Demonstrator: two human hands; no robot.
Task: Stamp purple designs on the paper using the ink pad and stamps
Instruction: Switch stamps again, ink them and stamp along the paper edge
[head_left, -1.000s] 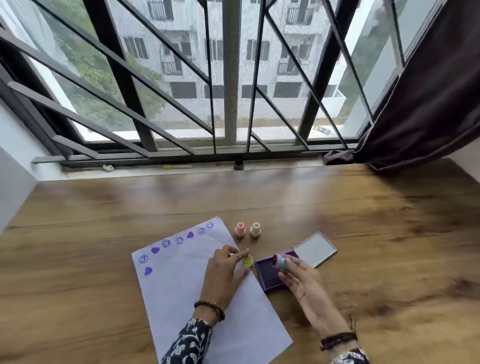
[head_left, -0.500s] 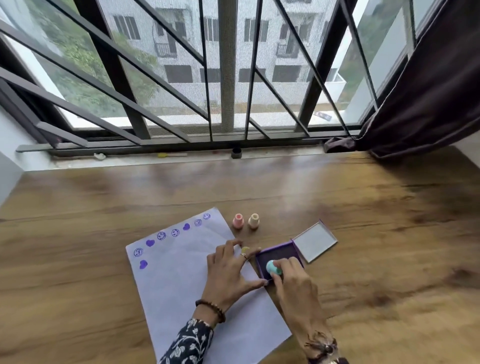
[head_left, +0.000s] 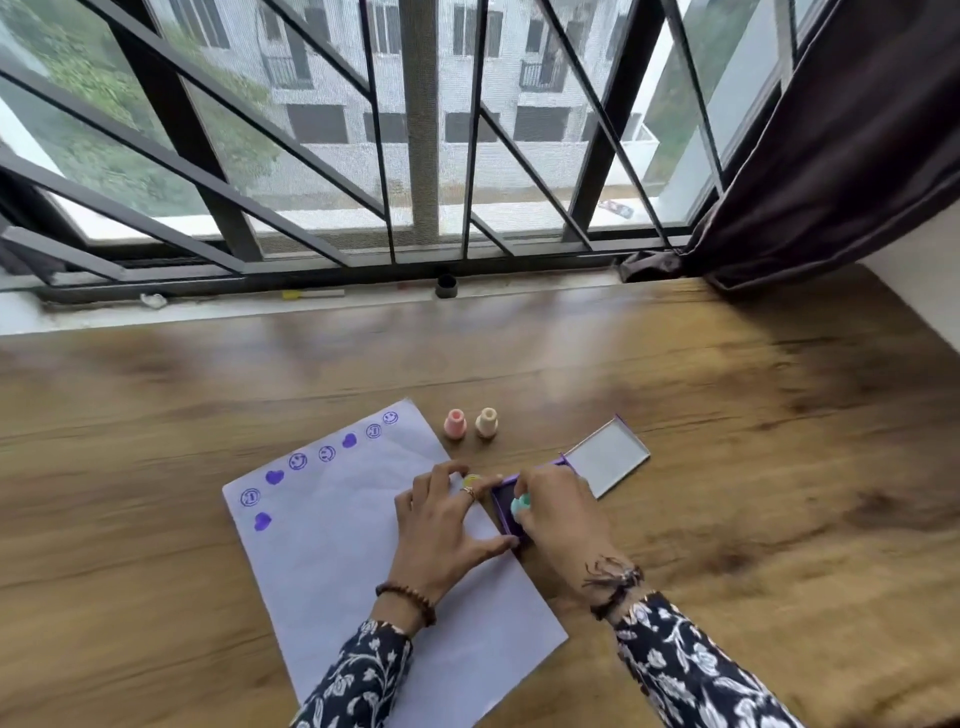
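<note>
A white paper (head_left: 337, 545) lies on the wooden table (head_left: 727, 441), with several purple hearts and smiley faces stamped along its far and left edges. The purple ink pad (head_left: 505, 501) sits at the paper's right edge, its lid (head_left: 608, 457) open to the right. My right hand (head_left: 561, 519) grips a teal stamp (head_left: 519, 504) and presses it down on the pad. My left hand (head_left: 447, 525) rests flat with spread fingers on the paper, touching the pad's left side; a yellow stamp (head_left: 471, 480) shows beside its fingers.
A pink stamp (head_left: 455, 423) and a cream stamp (head_left: 487, 421) stand upright just beyond the paper's far right corner. A barred window runs along the table's far edge, with a small black cap (head_left: 445, 286) on the sill. A dark curtain (head_left: 831, 156) hangs at the right.
My right hand has brought the teal stamp from just above the pad down onto its ink. My left hand has spread out and slid against the pad's left side.
</note>
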